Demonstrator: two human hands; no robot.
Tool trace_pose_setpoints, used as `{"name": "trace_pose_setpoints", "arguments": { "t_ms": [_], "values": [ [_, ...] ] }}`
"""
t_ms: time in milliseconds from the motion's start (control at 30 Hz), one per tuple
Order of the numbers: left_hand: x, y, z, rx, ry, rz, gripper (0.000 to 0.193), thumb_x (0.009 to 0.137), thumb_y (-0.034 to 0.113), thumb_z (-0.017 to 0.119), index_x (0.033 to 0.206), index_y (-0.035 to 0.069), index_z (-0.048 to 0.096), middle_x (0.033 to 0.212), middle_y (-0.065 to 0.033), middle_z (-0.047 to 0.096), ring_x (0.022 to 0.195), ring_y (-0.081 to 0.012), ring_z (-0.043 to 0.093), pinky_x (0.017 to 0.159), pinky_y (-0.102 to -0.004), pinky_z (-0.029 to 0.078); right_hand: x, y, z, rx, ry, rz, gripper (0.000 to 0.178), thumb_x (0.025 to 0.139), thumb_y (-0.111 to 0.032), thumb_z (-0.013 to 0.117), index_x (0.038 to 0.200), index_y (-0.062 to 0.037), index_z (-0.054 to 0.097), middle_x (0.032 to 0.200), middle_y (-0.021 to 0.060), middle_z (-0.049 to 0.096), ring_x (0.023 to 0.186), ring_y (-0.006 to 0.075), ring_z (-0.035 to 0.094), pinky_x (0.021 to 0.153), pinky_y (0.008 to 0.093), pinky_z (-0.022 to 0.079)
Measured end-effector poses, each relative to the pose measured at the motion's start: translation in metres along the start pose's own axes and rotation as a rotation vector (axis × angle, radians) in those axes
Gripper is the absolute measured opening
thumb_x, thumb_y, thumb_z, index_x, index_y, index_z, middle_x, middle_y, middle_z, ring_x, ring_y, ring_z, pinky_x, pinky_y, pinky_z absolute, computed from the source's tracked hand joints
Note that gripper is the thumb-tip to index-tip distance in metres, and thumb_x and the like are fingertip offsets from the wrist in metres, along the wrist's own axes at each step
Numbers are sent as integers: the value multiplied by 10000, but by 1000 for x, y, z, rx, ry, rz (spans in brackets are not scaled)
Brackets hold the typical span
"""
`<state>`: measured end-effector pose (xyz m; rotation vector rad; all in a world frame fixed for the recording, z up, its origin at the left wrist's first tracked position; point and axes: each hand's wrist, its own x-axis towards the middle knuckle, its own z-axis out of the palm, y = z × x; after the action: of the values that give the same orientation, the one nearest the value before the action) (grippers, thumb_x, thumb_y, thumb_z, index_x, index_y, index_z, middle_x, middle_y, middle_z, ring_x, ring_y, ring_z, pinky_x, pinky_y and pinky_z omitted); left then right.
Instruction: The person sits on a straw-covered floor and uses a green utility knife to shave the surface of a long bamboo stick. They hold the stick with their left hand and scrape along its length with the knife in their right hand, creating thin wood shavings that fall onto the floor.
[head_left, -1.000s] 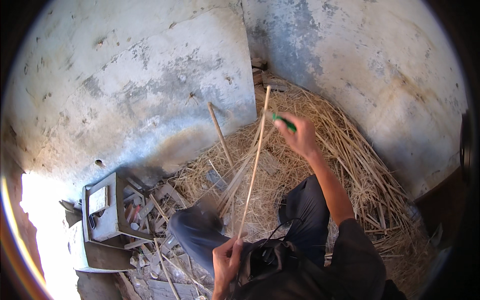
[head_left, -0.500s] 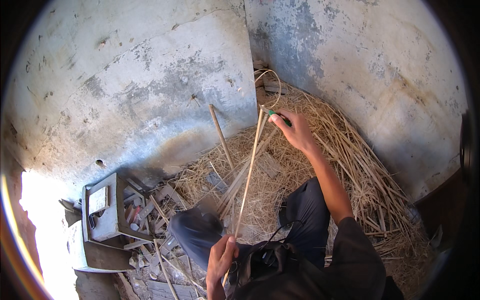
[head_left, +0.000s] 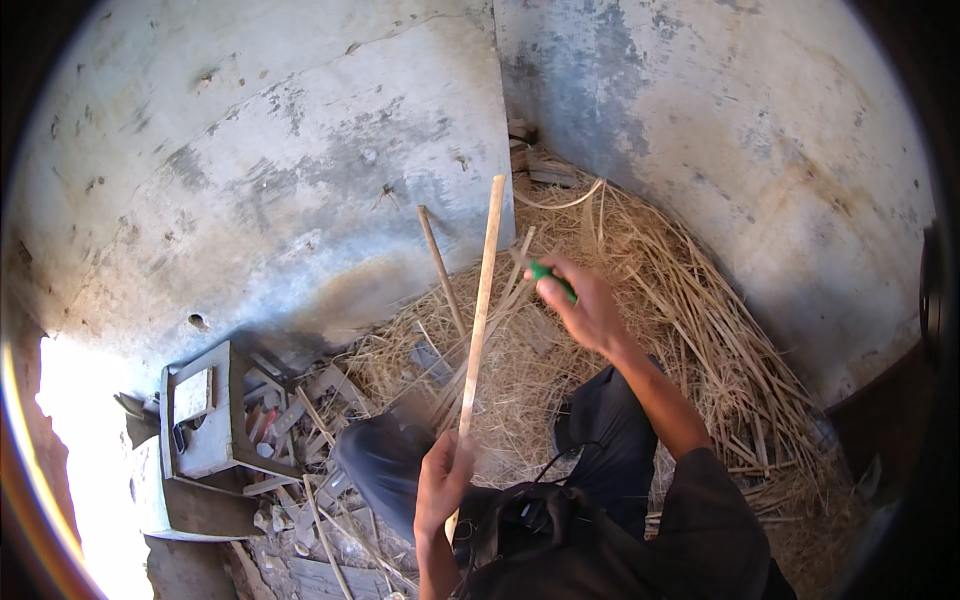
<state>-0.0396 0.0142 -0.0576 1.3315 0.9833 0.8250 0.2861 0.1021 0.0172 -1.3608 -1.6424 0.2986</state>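
My left hand (head_left: 443, 483) is closed round the lower part of a long, flat, pale strip that looks like split bamboo (head_left: 482, 300). The strip stands up and away from me, its far end in front of the wall. In my right hand (head_left: 585, 305) is a green-handled knife (head_left: 553, 282), its blade pointing up and left, apart from the strip. A thin curled shaving (head_left: 560, 204) lies or falls beyond the knife, near the heap at the wall; I cannot tell whether it touches anything.
Shavings and straw-like strips (head_left: 700, 330) are heaped along the right wall. A round stick (head_left: 440, 265) leans at the left wall (head_left: 300, 150). An open wooden box-like cabinet (head_left: 207, 452) stands at left, with scrap pieces beside it. My bent knees frame the work.
The curled shaving has come away from the strip and dropped to the right. My right hand has drawn back toward me, off the strip, which now shows its broad face.
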Motion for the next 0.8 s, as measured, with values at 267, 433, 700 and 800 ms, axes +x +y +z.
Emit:
{"name": "trace_pose_setpoints", "arguments": {
  "t_ms": [267,433,700,800],
  "values": [
    [4,30,18,216,207,90,243,1113,202,603,999,-11,630,690,-45,503,660,-104,450,598,-332,402,-52,-21,45,-22,-8,-367,326,982,-385,763,1169,-118,764,916,46,796,708,229,767,602,369,570],
    [-1,60,29,284,174,141,272,1125,212,544,1004,-19,621,680,-155,524,625,-219,448,612,-404,429,-60,-30,51,-76,-11,-416,365,967,-451,753,1060,-100,795,867,41,783,675,237,752,588,360,580],
    [-8,62,37,313,204,115,336,1144,228,489,919,-19,514,669,-205,468,593,-284,397,594,-462,386,-58,-41,41,-120,22,-456,314,919,-424,814,1044,-136,812,811,-5,765,600,189,709,534,335,536],
    [-8,63,37,333,202,148,332,1150,227,478,928,-17,512,665,-204,459,593,-293,376,591,-463,381,-56,-46,36,-167,27,-461,326,907,-426,822,1038,-128,819,753,-14,732,563,181,679,517,335,520]
  ]
}}
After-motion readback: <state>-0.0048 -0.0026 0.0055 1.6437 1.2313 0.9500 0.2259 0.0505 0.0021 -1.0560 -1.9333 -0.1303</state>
